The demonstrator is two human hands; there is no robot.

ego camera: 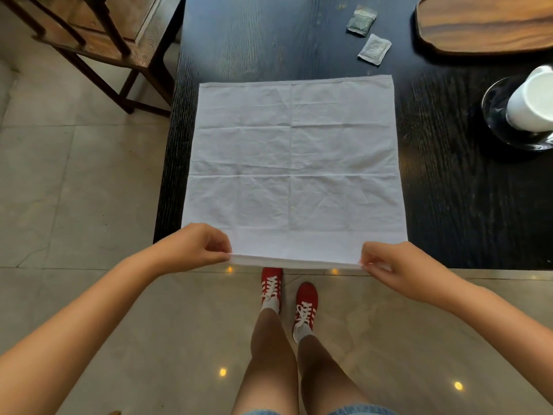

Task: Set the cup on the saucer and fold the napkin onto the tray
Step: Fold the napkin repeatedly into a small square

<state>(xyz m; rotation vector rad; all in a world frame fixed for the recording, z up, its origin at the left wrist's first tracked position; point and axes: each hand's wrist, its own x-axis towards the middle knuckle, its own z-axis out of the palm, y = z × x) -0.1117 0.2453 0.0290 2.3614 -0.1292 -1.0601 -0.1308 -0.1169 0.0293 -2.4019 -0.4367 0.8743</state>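
A white cloth napkin [294, 163] lies spread flat and square on the dark wooden table [466, 211], its near edge at the table's front edge. My left hand [194, 245] pinches the napkin's near left corner. My right hand [389, 265] pinches the near right corner. The near edge is lifted slightly off the table between them. At the right edge of view a white cup [531, 98] stands on a dark glass saucer [495, 115]. A wooden tray [484, 23] lies at the far right of the table.
Two small sachets [361, 20] [374, 49] lie on the table beyond the napkin. A wooden chair [98, 40] stands on the tiled floor at the left of the table. My legs and red shoes are below the table's front edge.
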